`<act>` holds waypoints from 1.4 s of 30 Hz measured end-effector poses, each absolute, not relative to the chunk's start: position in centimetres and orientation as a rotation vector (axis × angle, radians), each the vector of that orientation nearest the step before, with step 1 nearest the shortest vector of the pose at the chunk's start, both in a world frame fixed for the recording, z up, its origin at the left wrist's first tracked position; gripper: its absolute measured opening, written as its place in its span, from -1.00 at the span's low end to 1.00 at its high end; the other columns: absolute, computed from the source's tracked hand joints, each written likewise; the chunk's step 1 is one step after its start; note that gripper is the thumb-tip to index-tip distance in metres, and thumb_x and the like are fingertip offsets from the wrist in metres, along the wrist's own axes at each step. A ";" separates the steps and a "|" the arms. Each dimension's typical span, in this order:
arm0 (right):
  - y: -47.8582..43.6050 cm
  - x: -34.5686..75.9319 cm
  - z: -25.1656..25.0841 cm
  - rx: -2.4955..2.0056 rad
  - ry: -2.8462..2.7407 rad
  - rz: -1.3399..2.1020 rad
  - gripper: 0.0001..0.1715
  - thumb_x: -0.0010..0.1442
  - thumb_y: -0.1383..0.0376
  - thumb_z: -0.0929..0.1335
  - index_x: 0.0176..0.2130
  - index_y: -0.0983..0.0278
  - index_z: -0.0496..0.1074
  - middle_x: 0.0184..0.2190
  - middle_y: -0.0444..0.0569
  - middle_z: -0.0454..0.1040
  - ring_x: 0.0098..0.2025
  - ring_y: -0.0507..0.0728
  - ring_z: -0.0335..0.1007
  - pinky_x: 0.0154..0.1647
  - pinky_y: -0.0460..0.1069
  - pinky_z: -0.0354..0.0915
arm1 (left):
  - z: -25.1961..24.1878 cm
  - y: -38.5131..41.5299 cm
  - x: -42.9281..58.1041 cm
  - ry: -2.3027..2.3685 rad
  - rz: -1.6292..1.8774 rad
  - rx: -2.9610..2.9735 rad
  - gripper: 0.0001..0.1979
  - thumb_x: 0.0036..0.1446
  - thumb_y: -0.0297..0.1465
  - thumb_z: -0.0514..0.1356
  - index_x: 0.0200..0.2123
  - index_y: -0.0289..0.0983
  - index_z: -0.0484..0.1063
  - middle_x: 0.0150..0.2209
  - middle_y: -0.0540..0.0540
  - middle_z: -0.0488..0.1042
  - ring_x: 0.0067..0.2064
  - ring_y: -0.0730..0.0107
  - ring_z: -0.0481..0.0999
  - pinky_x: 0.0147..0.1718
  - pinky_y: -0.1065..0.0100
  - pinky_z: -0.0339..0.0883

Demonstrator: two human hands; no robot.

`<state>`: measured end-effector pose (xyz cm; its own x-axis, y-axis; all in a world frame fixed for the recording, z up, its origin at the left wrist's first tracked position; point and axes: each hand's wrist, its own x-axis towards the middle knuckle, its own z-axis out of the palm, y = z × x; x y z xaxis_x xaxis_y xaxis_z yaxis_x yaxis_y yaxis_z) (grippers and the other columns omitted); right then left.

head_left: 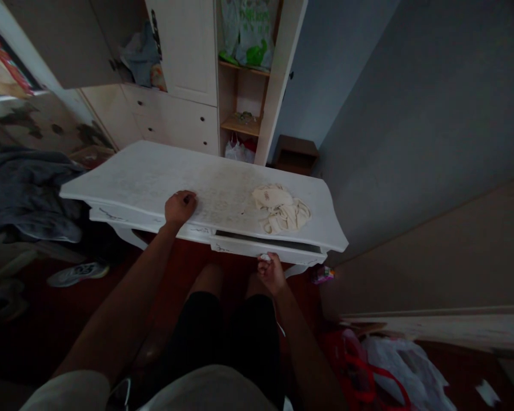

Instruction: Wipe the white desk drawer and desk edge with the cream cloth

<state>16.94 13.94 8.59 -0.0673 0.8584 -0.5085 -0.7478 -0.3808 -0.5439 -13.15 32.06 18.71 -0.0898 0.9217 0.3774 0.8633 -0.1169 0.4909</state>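
Note:
A white table [124, 171] with a grey-smudged top stands before me. My left hand [180, 206] rests on its front edge, fingers curled into a loose fist with nothing visible inside. At the right half of the front, a drawer [235, 245] is pulled out a little, leaving a dark gap under the tabletop. My right hand [271, 273] is closed around the drawer's white knob [265, 258], palm side up. On the tabletop above that drawer lies a crumpled cream cloth [282, 210], apart from both hands.
Behind the table stands a white cabinet [188, 57] with open doors and bags on its shelves. Dark clothing [25, 188] is heaped at left, above a shoe [77, 274]. A grey wall [411, 142] bounds the right side. Red and white bags [402, 371] lie at lower right.

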 end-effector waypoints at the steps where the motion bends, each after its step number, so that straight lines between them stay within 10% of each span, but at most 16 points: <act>1: 13.2 16.8 8.6 -0.959 -0.145 1.708 -0.75 0.11 0.15 0.40 -0.43 0.30 0.48 -0.60 -0.12 0.53 -0.67 -0.06 0.27 -0.67 -0.18 0.17 | 18.6 32.1 -13.1 2.032 0.997 2.056 -0.65 0.11 -0.28 0.07 -0.16 -0.27 0.57 -0.10 -0.18 0.60 -0.08 0.12 0.55 -0.06 0.21 0.38; 33: 1.3 12.6 9.2 -1.138 -0.185 1.646 -0.58 -0.13 -0.02 0.46 -0.48 0.29 0.45 -0.71 -0.15 0.41 -0.73 -0.04 0.17 -0.72 -0.14 0.01 | 20.2 31.4 -9.7 2.221 0.686 1.901 -0.63 0.08 -0.30 0.15 -0.06 -0.31 0.50 -0.08 -0.26 0.54 -0.01 0.05 0.51 0.01 0.14 0.35; 42: -0.8 12.2 8.8 -1.209 -0.280 1.654 -0.45 -0.10 -0.13 0.43 -0.44 0.32 0.48 -0.74 -0.15 0.37 -0.72 -0.05 0.16 -0.68 -0.15 0.02 | 21.2 30.9 0.2 1.778 1.051 2.258 -0.47 0.09 -0.30 0.20 0.13 -0.34 0.30 0.09 -0.34 0.39 0.16 -0.01 0.34 0.17 0.04 0.21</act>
<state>12.23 -0.81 8.80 0.0278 0.8200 -0.5717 -0.5859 -0.4500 -0.6740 0.20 30.91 21.16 0.0906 0.8842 0.4583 0.8279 -0.3226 0.4588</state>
